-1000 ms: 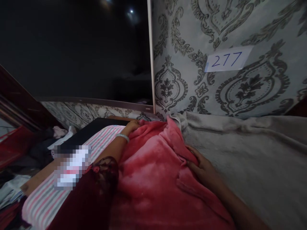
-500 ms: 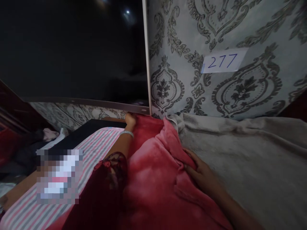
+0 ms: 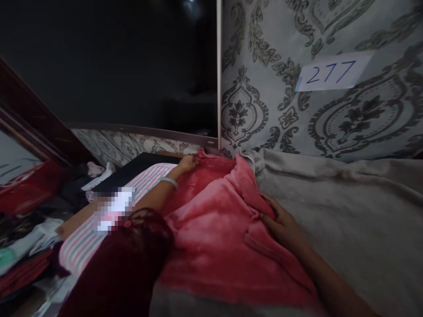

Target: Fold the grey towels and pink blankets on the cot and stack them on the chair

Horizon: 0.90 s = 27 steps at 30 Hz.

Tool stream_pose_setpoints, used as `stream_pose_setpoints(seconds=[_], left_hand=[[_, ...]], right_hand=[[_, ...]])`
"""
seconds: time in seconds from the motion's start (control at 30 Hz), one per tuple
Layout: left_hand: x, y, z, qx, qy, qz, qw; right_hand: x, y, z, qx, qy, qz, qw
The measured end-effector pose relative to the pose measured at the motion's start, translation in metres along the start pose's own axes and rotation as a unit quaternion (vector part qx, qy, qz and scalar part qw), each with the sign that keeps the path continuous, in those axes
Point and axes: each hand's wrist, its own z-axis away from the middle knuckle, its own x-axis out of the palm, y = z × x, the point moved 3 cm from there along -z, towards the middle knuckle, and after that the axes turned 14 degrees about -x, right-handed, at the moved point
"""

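Note:
A red plush cloth lies spread and partly folded in front of me; whether it is a garment or a blanket I cannot tell. Its far left corner is pinched by my left hand, which wears a bracelet. My right hand grips the folded right edge, thumb and fingers around the fabric. Creases run from that fold across the cloth's middle. Beneath the cloth is a grey plush cover, which also shows at the near edge.
A large dark screen stands behind my left hand. Left of the cloth are a striped pink and grey mat, a black flat object and heaped clothes. A paper marked 277 hangs on patterned wallpaper.
The cloth's far left corner now stands slightly raised at my left hand. Its near edge has come into view. My right hand keeps its hold, and the view has shifted left.

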Motion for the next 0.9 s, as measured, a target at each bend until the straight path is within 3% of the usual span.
stream_pose_setpoints(seconds=[0.17, 0.3, 0.43, 0.57, 0.63, 0.7, 0.8, 0.83, 0.9], left_hand=[[-0.012, -0.066, 0.106, 0.102, -0.080, -0.082, 0.988], [-0.024, -0.106, 0.190, 0.143, -0.064, -0.111, 0.981], [-0.034, -0.109, 0.271, 0.176, -0.031, -0.052, 0.982], [-0.020, -0.103, 0.327, 0.273, -0.076, -0.109, 0.953], [-0.012, -0.102, 0.327, 0.276, -0.062, -0.128, 0.950], [-0.010, -0.102, 0.307, 0.236, -0.034, -0.112, 0.965], [-0.029, -0.111, 0.253, 0.062, 0.047, -0.031, 0.997], [-0.040, -0.117, 0.233, -0.015, 0.084, 0.002, 0.996], [-0.060, -0.127, 0.198, -0.083, 0.109, 0.025, 0.990]], right_hand=[[0.001, 0.001, -0.003, -0.003, 0.002, 0.007, 1.000], [-0.001, -0.002, -0.003, 0.032, 0.046, 0.024, 0.998], [-0.009, -0.021, -0.010, 0.079, 0.030, 0.043, 0.996], [0.003, -0.063, -0.049, 0.114, -0.028, -0.137, 0.984], [0.022, -0.090, -0.084, 0.092, -0.010, -0.221, 0.971], [0.049, -0.116, -0.119, 0.074, 0.007, -0.295, 0.953], [0.095, -0.142, -0.154, 0.089, -0.006, -0.347, 0.934], [0.108, -0.145, -0.157, 0.103, -0.005, -0.344, 0.933], [0.126, -0.143, -0.149, 0.125, -0.009, -0.322, 0.939]])
